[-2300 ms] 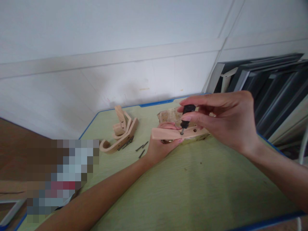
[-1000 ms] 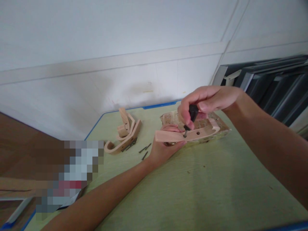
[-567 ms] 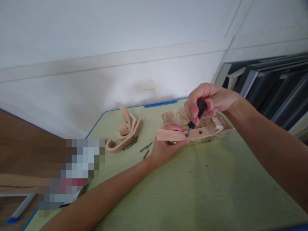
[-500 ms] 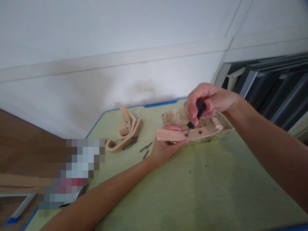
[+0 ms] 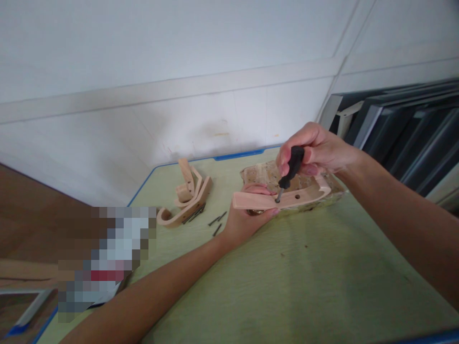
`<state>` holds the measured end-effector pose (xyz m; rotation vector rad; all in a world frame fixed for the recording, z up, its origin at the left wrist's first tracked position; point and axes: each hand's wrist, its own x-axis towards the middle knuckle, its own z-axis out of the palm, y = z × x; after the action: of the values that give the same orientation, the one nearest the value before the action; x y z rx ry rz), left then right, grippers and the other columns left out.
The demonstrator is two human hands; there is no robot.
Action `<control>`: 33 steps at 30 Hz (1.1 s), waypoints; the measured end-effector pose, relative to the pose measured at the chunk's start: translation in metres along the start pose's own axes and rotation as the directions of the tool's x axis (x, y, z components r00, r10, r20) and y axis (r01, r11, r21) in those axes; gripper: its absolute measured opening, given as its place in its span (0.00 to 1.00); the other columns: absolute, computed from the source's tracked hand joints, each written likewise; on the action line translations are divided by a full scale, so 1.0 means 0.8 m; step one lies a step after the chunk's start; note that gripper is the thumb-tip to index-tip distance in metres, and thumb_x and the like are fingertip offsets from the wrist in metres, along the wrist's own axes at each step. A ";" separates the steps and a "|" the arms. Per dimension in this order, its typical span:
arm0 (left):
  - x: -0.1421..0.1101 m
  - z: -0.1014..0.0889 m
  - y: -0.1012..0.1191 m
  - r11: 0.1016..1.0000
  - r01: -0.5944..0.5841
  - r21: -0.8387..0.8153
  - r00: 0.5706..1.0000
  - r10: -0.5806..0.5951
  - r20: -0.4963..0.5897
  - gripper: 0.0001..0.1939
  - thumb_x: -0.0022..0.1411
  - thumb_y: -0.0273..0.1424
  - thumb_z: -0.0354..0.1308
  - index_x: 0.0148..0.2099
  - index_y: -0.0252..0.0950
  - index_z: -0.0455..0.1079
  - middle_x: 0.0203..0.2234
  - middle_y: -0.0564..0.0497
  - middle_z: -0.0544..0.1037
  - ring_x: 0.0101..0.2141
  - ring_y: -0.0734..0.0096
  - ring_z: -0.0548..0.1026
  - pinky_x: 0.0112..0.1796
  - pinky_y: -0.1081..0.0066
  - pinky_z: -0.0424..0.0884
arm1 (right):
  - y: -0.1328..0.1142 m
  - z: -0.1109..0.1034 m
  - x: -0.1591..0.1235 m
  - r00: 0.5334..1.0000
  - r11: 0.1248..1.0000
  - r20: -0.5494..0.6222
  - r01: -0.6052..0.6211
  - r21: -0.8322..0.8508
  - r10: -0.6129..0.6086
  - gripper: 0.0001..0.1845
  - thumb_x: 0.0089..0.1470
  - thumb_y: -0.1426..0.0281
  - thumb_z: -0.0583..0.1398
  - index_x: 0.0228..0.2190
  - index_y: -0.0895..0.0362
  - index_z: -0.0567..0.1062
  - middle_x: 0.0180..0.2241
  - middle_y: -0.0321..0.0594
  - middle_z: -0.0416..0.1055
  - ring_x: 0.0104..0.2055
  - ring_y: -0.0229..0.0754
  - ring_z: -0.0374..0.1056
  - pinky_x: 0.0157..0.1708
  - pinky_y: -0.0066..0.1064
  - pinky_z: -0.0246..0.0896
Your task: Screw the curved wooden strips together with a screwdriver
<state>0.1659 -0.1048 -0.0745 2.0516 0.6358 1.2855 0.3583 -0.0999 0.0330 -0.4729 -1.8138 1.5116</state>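
A curved wooden hook lies over a rough, worn wooden block. My left hand grips the hook's straight end, with fingers on the far side and thumb on the near side. In my right hand is a screwdriver with a black handle, tilted, its tip in a hole of the hook. Whether a screw sits in that hole is too small to tell. A second hole shows to the right of the tip.
Several more wooden hooks are piled at the table's far left. Dark screws lie between them and my left wrist. A blurred-out packet is at the left edge. Dark panels lean at the right by the white wall.
My right fingers have shifted and loosened around the screwdriver handle, which has turned and tilted slightly. My left hand and the hook have stayed nearly still.
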 end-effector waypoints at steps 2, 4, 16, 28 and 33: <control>0.000 0.000 -0.001 1.000 0.004 0.000 1.000 -0.004 0.001 0.13 0.46 0.31 0.63 0.36 0.37 0.67 0.35 0.48 0.73 0.42 0.62 0.70 0.45 0.59 0.66 | 0.000 0.003 -0.004 0.999 1.000 -0.037 0.008 -0.017 -0.009 0.11 0.45 0.68 0.59 0.32 0.61 0.74 0.29 0.35 0.73 0.16 0.20 0.53 0.16 0.14 0.48; -0.001 0.000 -0.001 1.000 0.007 0.007 1.000 -0.007 0.010 0.13 0.46 0.31 0.63 0.37 0.39 0.67 0.35 0.48 0.73 0.42 0.61 0.70 0.45 0.59 0.66 | -0.002 0.007 -0.007 0.998 0.999 -0.067 0.018 -0.037 -0.021 0.10 0.46 0.69 0.59 0.33 0.61 0.75 0.30 0.35 0.73 0.17 0.20 0.54 0.16 0.13 0.48; -0.001 0.001 -0.002 1.000 -0.008 0.003 1.000 0.008 -0.016 0.14 0.46 0.31 0.63 0.37 0.38 0.66 0.34 0.49 0.73 0.42 0.63 0.70 0.45 0.59 0.66 | -0.012 0.043 -0.012 0.913 0.917 -0.347 0.066 -0.395 -0.215 0.07 0.40 0.75 0.63 0.28 0.58 0.77 0.25 0.36 0.74 0.16 0.26 0.60 0.15 0.16 0.59; -0.001 0.000 0.001 1.000 -0.008 -0.001 1.000 0.008 -0.011 0.13 0.46 0.31 0.63 0.35 0.37 0.67 0.34 0.49 0.73 0.39 0.64 0.71 0.43 0.60 0.67 | -0.005 0.073 -0.015 0.761 0.885 -0.556 0.049 -0.463 -0.333 0.08 0.35 0.75 0.66 0.23 0.60 0.74 0.22 0.35 0.71 0.21 0.31 0.66 0.19 0.20 0.65; 0.000 0.001 0.000 1.000 -0.006 -0.022 1.000 0.006 -0.010 0.13 0.46 0.30 0.63 0.36 0.39 0.66 0.34 0.49 0.72 0.41 0.63 0.70 0.44 0.60 0.66 | 0.001 0.078 -0.014 0.722 0.879 -0.584 0.071 -0.472 -0.372 0.11 0.35 0.72 0.66 0.21 0.59 0.68 0.21 0.33 0.69 0.20 0.31 0.65 0.16 0.21 0.63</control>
<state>0.1666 -0.1049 -0.0751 2.0322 0.6181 1.3018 0.3215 -0.1506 0.0256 -0.8387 -1.5189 0.6254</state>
